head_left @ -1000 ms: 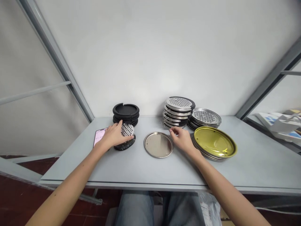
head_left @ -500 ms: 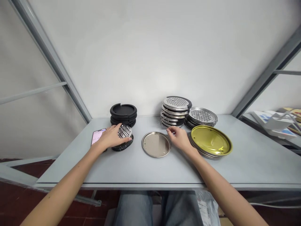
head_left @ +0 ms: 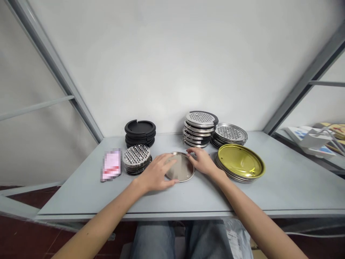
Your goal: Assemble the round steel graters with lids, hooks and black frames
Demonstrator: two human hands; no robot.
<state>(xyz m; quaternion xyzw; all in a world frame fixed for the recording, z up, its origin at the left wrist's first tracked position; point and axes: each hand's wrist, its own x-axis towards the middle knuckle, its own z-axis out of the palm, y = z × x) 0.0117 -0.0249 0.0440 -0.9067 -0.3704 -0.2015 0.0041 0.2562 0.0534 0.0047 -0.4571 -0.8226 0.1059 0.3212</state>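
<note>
Silver shallow disc (head_left: 184, 169) lies flat at the middle of the grey table (head_left: 107, 201), raised rim upward, partly covered by the left hand (head_left: 158, 172). That hand reaches over the disc's left side with fingers and thumb spread apart, the thumb by the near rim; whether it presses on the metal I cannot tell. The right hand (head_left: 203, 162) is at the disc's right, far edge, its fingers curled — whether they are closed on the rim or on something small is hidden.

As for progress, the disc looks bare, with no second part laid on it. At the far middle, a tall stack of rimmed perforated plates (head_left: 201, 129) with black edging and wire clips seems to be made up of finished sets. Other parts appear to remain unjoined: black notched rings (head_left: 140, 135) at the far left, small studded plates (head_left: 136, 158) just nearer, wider perforated plates (head_left: 230, 135) at the far right, and gold-topped lids (head_left: 241, 162) nearer on the right. Judging by those piles, a good share is left. A pink, blurred-out rectangle (head_left: 111, 165) lies left of the studded plates.
</note>
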